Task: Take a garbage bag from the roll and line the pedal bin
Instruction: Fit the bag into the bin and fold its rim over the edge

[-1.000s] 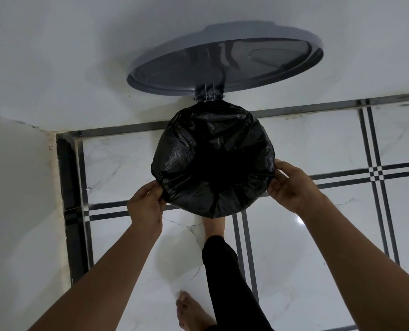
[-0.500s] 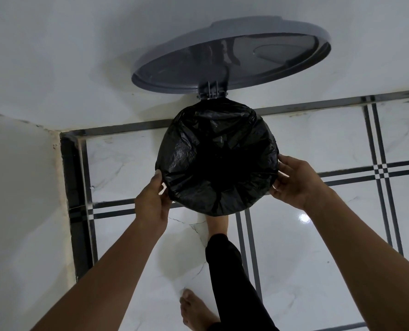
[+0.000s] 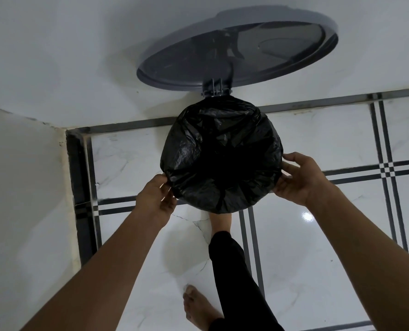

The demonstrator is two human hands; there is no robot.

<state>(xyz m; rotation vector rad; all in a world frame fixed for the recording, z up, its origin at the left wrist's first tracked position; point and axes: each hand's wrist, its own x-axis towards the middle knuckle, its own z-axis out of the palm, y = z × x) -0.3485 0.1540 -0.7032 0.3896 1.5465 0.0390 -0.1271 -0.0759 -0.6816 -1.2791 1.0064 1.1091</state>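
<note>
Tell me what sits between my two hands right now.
The pedal bin's mouth, covered by the black garbage bag, lies between the left hand and right hand, each touching the bag's edge, in the head view.

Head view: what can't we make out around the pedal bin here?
- Bin body and rim: covered by the garbage bag.
- Pedal: hidden under the bin and one foot.
- Fingertips of left hand and right hand: tucked behind the bag edge.
- Bag roll: not in frame.
- Lid top face: turned away.
</note>
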